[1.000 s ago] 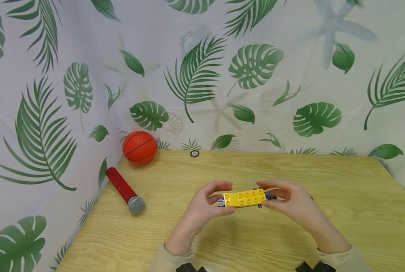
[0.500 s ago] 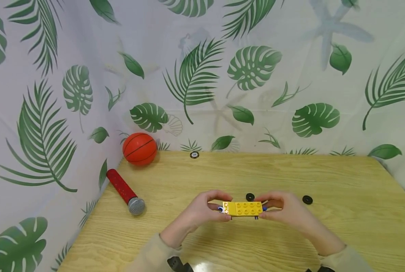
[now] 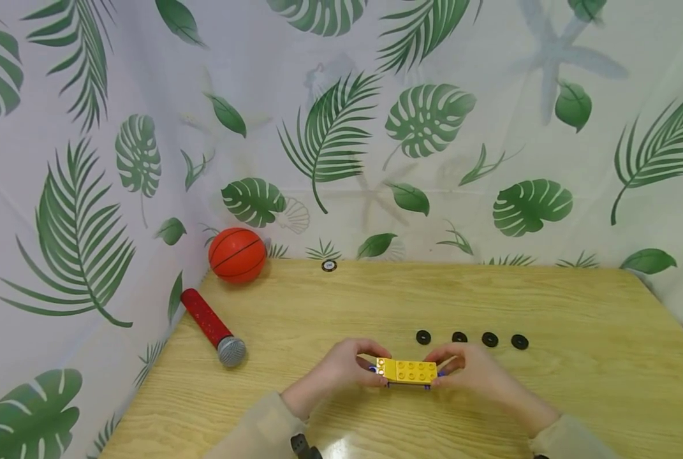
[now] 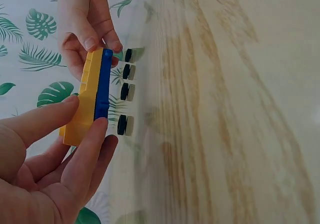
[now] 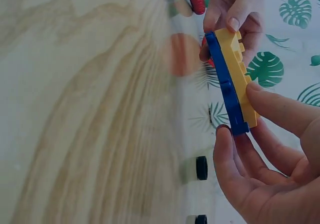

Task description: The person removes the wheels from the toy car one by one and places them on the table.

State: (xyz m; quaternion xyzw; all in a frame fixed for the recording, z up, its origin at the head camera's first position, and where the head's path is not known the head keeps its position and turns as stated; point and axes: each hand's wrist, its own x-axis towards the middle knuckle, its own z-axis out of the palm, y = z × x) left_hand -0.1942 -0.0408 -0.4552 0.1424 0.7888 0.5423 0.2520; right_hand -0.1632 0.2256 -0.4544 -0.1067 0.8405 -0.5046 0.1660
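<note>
Both hands hold a toy car body [image 3: 411, 371] built of yellow studded bricks on a blue base, low over the table. At its left end my left hand [image 3: 347, 364] pinches it between thumb and fingers, beside a blue hook-shaped part. My right hand [image 3: 472, 368] grips the right end the same way. In the left wrist view the toy's blue base [image 4: 103, 84] faces the table, with the left fingertips against it. Just beyond the right hand lie several small black wheels [image 3: 490, 340] in a row; one is partly hidden by that hand.
A red microphone [image 3: 206, 317] with a silver head lies at the table's left edge. Behind it sits an orange basketball [image 3: 238, 255]. A small round chip [image 3: 329, 266] lies at the back edge of the wooden table [image 3: 295, 306], before a leaf-patterned cloth [image 3: 347, 217].
Both hands have lowered the toy toward me and levelled it, still gripping its ends. The black wheels, mostly hidden behind the hands earlier, have come into view.
</note>
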